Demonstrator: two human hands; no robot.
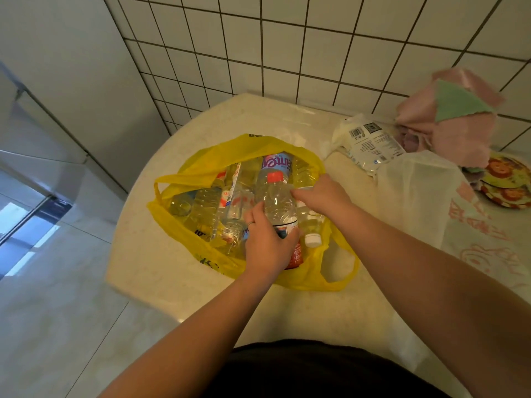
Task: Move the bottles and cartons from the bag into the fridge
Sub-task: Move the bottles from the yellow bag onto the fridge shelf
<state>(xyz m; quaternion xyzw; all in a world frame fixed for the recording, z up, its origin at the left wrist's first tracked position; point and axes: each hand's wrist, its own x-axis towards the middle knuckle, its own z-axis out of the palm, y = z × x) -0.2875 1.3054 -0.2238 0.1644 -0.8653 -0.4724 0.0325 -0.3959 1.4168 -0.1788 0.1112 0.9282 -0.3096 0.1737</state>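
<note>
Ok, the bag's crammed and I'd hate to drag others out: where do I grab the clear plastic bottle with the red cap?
Probably round its labelled lower body, from above on the near side. The clear red-capped plastic bottle lies atop the pile in the yellow plastic bag, cap pointing away, and the left hand has its grip there.

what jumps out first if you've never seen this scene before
The bright yellow bag stuffed with clear plastic bottles sits mid-frame on the pale counter. Both hands are in it: the left hand grips the lower part of a red-capped bottle, and the right hand reaches in just right of it. Far right, a pink cloth with a green patch lies against the tiled wall.
</note>
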